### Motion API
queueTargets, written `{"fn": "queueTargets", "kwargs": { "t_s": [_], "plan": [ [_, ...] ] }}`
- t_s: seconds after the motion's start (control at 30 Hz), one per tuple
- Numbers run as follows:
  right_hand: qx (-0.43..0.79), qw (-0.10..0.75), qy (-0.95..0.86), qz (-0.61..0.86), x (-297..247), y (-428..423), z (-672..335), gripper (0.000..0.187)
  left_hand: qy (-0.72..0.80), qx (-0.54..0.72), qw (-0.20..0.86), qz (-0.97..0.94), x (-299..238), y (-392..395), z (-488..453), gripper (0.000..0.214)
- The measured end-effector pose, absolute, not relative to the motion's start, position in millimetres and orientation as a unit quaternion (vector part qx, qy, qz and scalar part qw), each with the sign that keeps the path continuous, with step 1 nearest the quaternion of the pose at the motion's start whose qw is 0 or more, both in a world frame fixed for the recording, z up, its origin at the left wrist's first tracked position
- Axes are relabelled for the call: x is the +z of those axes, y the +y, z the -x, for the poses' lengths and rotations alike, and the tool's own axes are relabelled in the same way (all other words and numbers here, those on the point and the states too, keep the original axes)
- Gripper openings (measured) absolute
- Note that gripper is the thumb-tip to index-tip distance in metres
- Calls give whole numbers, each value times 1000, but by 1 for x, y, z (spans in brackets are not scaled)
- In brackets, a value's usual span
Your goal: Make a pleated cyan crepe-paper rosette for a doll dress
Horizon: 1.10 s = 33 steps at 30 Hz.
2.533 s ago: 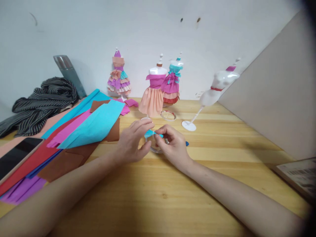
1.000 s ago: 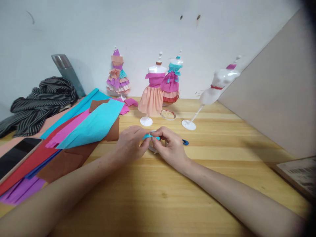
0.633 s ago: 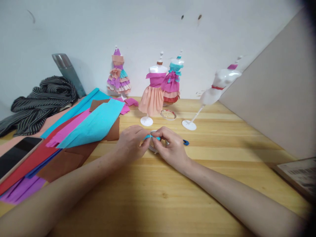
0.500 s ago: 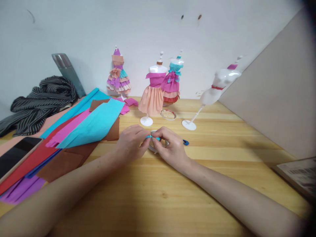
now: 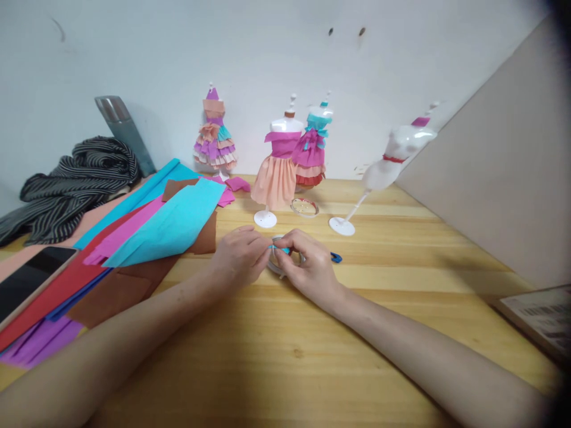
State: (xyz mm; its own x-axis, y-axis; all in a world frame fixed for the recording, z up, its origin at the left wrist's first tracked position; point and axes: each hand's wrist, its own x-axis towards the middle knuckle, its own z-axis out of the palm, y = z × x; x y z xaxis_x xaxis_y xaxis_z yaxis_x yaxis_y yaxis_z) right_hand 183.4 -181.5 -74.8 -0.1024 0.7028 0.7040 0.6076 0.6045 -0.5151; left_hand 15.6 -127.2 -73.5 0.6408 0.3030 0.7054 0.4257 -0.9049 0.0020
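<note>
Near the middle of the table my left hand [image 5: 239, 254] and my right hand [image 5: 308, 257] meet, fingertips almost touching. Between them is a small turquoise piece of crepe paper [image 5: 272, 246], pinched by both hands; my fingers cover most of it. Directly beneath the fingers lies a roll of tape [image 5: 273, 270], partly hidden by my right hand. Just right of that hand rests a small dark blue object [image 5: 336, 257], its kind too small to tell.
Behind stand small dress forms in paper dresses, one with a peach skirt [image 5: 273, 181], and a tilted white form [image 5: 383, 172]. A shallow round dish [image 5: 304, 207] sits between. Crepe paper sheets [image 5: 167, 229], a phone [image 5: 33, 279], striped cloth [image 5: 84, 172] and a flask [image 5: 127, 134] lie left.
My left fingers have curled in a little and the left thumb is now more hidden. My right hand stays nearly still over the tape roll.
</note>
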Motion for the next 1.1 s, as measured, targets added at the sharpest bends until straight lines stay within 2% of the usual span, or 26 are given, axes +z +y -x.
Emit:
{"fn": "queueTargets", "kwargs": {
  "t_s": [0.37, 0.73, 0.83, 0.93, 1.0, 1.1],
  "plan": [
    [67, 498, -748, 433, -72, -183, -186, 7, -139, -440, 146, 875, -76, -126, -16, 15],
    [50, 536, -746, 393, -72, -183, -188, 11, -165, -472, 170, 849, -78, -127, -17, 12],
    [119, 584, -695, 402, -75, -179, -192, 12, -166, -487, 168, 841, -78, -128, -17, 11],
    [261, 620, -614, 412, -80, -170, -196, 11, -150, -503, 149, 838, -80, -131, -19, 12],
    [334, 616, -585, 409, -83, -164, -198, 5, -136, -514, 124, 838, -81, -132, -20, 12],
    [365, 592, -600, 396, -84, -159, -200, 5, -117, -531, 85, 835, -82, -133, -21, 12]
  ]
}}
